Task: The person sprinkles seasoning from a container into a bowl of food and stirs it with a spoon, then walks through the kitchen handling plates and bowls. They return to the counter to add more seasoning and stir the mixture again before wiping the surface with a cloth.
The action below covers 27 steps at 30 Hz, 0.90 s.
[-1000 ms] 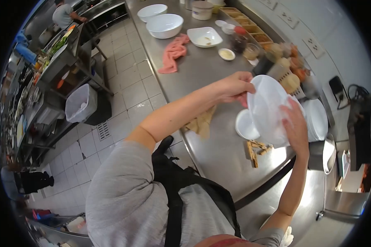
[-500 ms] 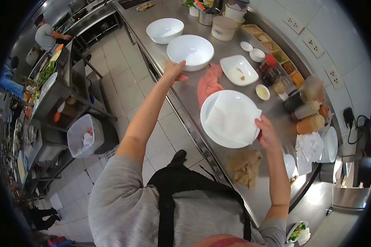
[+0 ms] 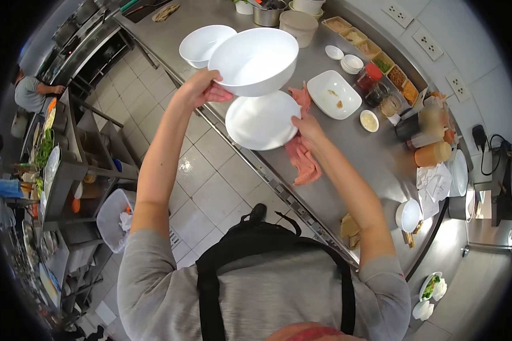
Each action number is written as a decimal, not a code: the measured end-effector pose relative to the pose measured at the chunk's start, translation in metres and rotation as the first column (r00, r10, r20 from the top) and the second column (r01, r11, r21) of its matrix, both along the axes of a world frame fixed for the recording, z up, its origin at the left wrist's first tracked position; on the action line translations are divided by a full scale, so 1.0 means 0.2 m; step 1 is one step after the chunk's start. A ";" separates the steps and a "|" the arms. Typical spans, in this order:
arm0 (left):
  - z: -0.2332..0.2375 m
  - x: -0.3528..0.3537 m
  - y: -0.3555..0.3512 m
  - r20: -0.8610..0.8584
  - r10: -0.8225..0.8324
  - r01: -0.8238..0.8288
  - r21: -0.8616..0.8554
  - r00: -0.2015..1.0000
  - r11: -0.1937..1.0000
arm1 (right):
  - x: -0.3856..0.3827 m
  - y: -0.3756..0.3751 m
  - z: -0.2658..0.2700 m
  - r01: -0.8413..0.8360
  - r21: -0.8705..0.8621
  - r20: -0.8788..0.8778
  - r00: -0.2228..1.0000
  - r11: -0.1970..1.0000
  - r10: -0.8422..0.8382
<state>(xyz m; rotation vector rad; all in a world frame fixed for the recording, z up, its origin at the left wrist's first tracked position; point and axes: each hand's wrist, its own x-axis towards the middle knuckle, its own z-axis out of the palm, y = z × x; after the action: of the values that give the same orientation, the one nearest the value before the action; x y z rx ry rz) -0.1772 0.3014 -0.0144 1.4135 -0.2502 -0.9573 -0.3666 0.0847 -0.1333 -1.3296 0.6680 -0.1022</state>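
A large white bowl (image 3: 256,62) is raised and tilted over the counter, its near rim gripped by my left hand (image 3: 202,88). Just below it, my right hand (image 3: 309,129) is closed on the right edge of a round white plate (image 3: 260,124), which extends past the counter's front edge. I cannot make out whether the white paper still lies on the plate. A second white bowl (image 3: 203,44) stands behind the raised one. A pink cloth (image 3: 305,165) lies on the counter, partly hidden by the plate and my right hand.
On the steel counter (image 3: 352,156) stand a square white dish (image 3: 334,95), a red-lidded jar (image 3: 370,75), sauce bottles (image 3: 431,153) and trays of toppings (image 3: 383,62). A brown cloth (image 3: 350,228) lies nearer me. A bin (image 3: 115,221) and a person (image 3: 31,94) are at left.
My left hand has lifted the large bowl off the counter. My right hand has carried the plate left and away from me, to just under the bowl.
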 end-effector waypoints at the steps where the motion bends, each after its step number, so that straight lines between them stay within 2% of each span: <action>1: -0.01 0.01 0.02 0.002 -0.007 0.007 0.005 1.000 1.000 | 0.08 -0.01 -0.06 0.014 0.020 0.039 0.999 1.000 -0.015; 3: -0.03 0.01 0.05 0.005 -0.018 0.018 0.013 1.000 1.000 | 0.21 -0.03 -0.22 0.038 0.058 0.116 0.992 0.998 -0.044; 6: -0.15 0.01 0.04 0.006 0.006 -0.006 0.027 1.000 1.000 | 0.22 0.03 0.02 0.070 0.283 -0.065 0.996 0.957 -0.054; 7: -0.18 -0.01 0.03 0.007 0.045 -0.045 0.040 0.999 0.998 | 0.22 0.03 0.02 0.074 0.321 -0.032 0.997 0.944 -0.068; 10: -0.26 -0.05 -0.02 0.060 0.093 -0.098 0.094 0.994 0.991 | 0.08 0.04 0.08 -0.031 -0.060 0.029 0.999 0.998 0.033; 13: -0.36 -0.03 -0.04 0.089 0.079 -0.086 0.083 0.993 0.993 | -0.22 -0.03 0.28 -0.345 -0.210 -0.004 0.936 0.915 0.352; 16: -0.44 -0.02 -0.04 0.181 0.118 -0.142 0.124 0.976 0.982 | -0.58 -0.16 0.31 -0.415 -0.325 0.057 0.889 0.850 0.455; 17: -0.46 -0.03 -0.05 0.351 0.208 -0.298 0.227 0.913 0.927 | -0.71 -0.21 0.35 -0.413 -0.324 0.039 0.893 0.851 0.448; 18: -0.44 -0.04 -0.05 0.590 0.115 -0.381 0.349 0.799 0.856 | -0.87 -0.26 0.41 -0.401 -0.327 0.017 0.903 0.856 0.429; 19: -0.48 -0.03 -0.04 0.834 0.060 -0.506 0.274 0.549 0.818 | -1.04 -0.31 0.48 -0.381 -0.331 -0.007 0.916 0.863 0.402; 20: -0.39 -0.14 -0.09 0.939 0.029 -0.635 0.209 0.343 0.743 | -1.19 -0.37 0.55 -0.338 -0.396 -0.035 0.935 0.854 0.354; 22: -0.32 -0.32 -0.20 0.973 0.123 -0.588 0.015 0.194 0.809 | -1.49 -0.48 0.68 -0.263 -0.518 -0.080 0.962 0.814 0.260; 25: -0.29 -0.67 -0.48 0.940 0.193 -0.292 -0.108 0.281 0.950 | -1.92 -0.75 0.78 0.022 -0.402 -0.108 0.992 0.915 -0.071; 26: -0.30 -0.78 -0.59 0.945 0.153 -0.172 -0.106 0.290 0.979 | -2.05 -0.84 0.83 0.108 -0.435 -0.087 0.983 0.894 -0.161; 27: -0.33 -0.90 -0.73 0.941 0.182 -0.044 -0.177 0.284 0.983 | -2.18 -0.94 0.84 0.199 -0.467 -0.073 0.962 0.861 -0.262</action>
<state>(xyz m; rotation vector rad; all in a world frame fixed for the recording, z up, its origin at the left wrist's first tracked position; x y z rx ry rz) -0.3581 0.1559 -0.0808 1.7203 -1.0900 0.2046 -0.8031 -0.1028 0.0338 -1.7148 0.9594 -0.3884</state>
